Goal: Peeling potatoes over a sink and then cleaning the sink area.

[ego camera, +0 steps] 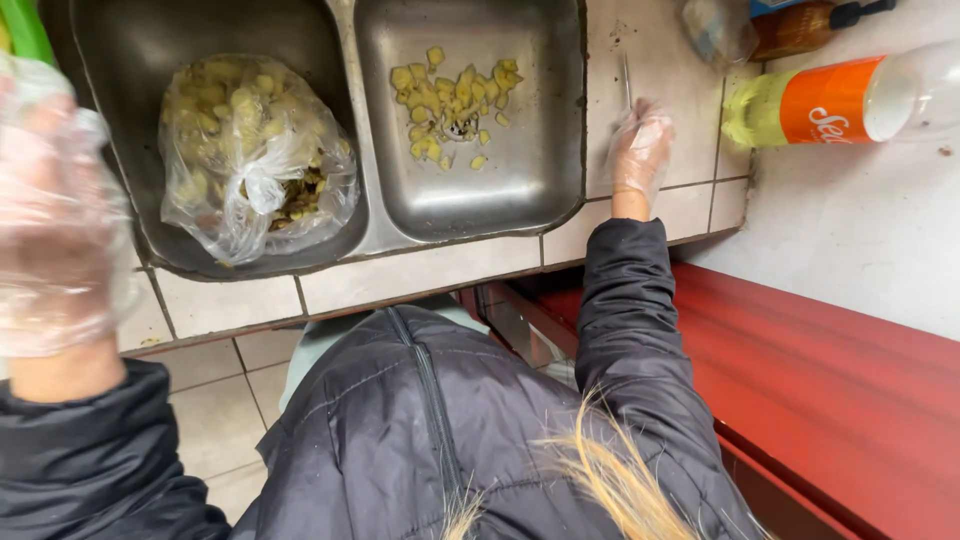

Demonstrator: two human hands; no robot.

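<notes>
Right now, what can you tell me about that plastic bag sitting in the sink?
The plastic bag is clear, thin and crinkly, with its top bunched into a knot near the middle. It bulges with pale yellow chopped pieces and some darker brownish scraps. It lies slumped on its side on the bottom of the left sink basin, which is dull grey metal. Neither of the hands touches it; the left hand, in a see-through glove, is the closer one.

One head-worn view looks steeply down, close over the double sink (370, 225); the tiled counter (420, 270) fills the frame's middle.
</notes>
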